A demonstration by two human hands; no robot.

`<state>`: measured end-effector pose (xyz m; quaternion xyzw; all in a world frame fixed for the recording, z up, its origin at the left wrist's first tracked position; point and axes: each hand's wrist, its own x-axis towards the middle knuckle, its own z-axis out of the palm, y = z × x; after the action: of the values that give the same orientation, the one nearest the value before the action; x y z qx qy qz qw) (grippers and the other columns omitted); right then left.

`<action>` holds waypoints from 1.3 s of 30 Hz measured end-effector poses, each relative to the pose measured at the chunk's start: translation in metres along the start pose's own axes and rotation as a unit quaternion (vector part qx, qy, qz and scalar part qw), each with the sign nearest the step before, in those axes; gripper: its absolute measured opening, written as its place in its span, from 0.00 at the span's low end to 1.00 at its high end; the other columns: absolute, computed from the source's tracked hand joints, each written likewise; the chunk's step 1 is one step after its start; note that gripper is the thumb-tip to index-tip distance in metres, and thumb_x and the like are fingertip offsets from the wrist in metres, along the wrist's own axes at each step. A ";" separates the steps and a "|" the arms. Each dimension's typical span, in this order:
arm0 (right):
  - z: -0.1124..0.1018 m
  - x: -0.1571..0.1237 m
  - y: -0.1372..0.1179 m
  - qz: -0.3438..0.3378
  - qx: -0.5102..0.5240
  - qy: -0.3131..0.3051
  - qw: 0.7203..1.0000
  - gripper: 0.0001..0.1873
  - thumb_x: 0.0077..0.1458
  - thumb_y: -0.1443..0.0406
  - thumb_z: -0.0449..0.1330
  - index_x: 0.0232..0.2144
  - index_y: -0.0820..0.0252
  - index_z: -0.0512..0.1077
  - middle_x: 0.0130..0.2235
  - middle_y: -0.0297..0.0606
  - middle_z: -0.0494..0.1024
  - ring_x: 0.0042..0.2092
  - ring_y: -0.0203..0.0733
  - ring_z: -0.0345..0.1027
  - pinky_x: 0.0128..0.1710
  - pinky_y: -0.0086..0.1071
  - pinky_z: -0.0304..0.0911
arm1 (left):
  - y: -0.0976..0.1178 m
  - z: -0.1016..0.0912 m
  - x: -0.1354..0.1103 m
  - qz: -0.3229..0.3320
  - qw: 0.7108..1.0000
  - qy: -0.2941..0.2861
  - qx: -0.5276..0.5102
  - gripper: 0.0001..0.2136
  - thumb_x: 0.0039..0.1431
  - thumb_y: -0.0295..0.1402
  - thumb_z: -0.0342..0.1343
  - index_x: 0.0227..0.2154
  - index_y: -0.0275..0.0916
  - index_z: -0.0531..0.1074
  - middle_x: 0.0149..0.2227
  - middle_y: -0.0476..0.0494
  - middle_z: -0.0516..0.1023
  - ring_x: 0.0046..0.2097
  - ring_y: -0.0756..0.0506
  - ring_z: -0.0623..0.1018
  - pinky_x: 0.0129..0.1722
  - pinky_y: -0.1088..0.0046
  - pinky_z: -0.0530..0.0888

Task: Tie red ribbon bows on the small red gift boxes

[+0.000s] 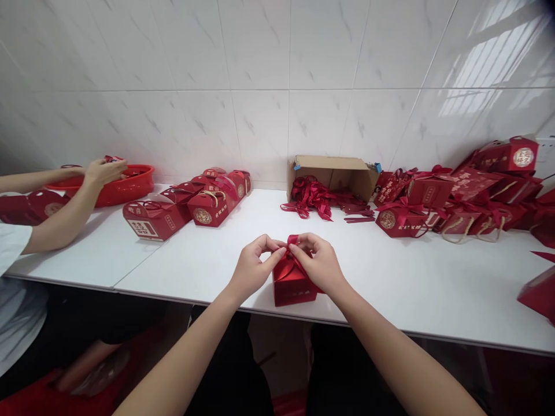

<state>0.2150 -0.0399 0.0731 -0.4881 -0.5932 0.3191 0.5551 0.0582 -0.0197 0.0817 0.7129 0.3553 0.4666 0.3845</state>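
A small red gift box [295,292] stands upright near the front edge of the white table. Red ribbon [293,238] sits on top of it, with a loop rising between my fingers. My left hand [259,264] pinches the ribbon from the left side, thumb against fingers. From the right, my right hand [318,258] pinches the ribbon as well, its thumb close to my left thumb. The knot itself is partly hidden by my fingers, and my right wrist covers part of the box.
An open cardboard box [332,164] with tangled red ribbons [310,196] lies against the tiled wall. Several red gift boxes [156,219] stand at left, and a pile of tied boxes [401,222] at right. A co-worker's hand [104,170] is over a red basin [125,188].
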 end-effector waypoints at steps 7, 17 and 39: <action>-0.003 -0.001 0.001 -0.037 -0.001 -0.016 0.999 0.06 0.52 0.62 0.58 0.34 0.57 0.65 0.27 0.32 0.76 0.29 0.38 0.69 0.32 0.32 0.62 | 0.000 0.009 -0.001 0.003 0.999 0.028 0.022 0.10 0.50 0.34 0.60 0.31 0.39 0.64 0.31 0.48 0.74 0.37 0.47 0.76 0.39 0.71 0.71; -0.012 -0.008 -0.004 -0.114 -0.216 -0.019 0.969 0.07 0.53 0.67 0.59 0.33 0.58 0.78 0.32 0.41 0.75 0.37 0.45 0.68 0.40 0.39 0.64 | -0.001 0.016 -0.001 0.011 0.995 0.070 0.066 0.06 0.51 0.34 0.57 0.29 0.40 0.65 0.29 0.48 0.74 0.37 0.46 0.77 0.34 0.73 0.71; -0.004 -0.001 0.008 0.066 0.089 -0.056 0.992 0.13 0.53 0.58 0.56 0.30 0.60 0.77 0.59 0.43 0.62 0.59 0.50 0.57 0.55 0.41 0.56 | -0.011 0.014 0.008 0.052 0.992 0.047 0.108 0.07 0.52 0.37 0.58 0.28 0.38 0.75 0.33 0.43 0.78 0.40 0.44 0.77 0.45 0.65 0.73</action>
<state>0.2207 -0.0387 0.0662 -0.4560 -0.5589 0.4333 0.5404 0.0722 -0.0109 0.0714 0.7452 0.3837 0.4779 0.2628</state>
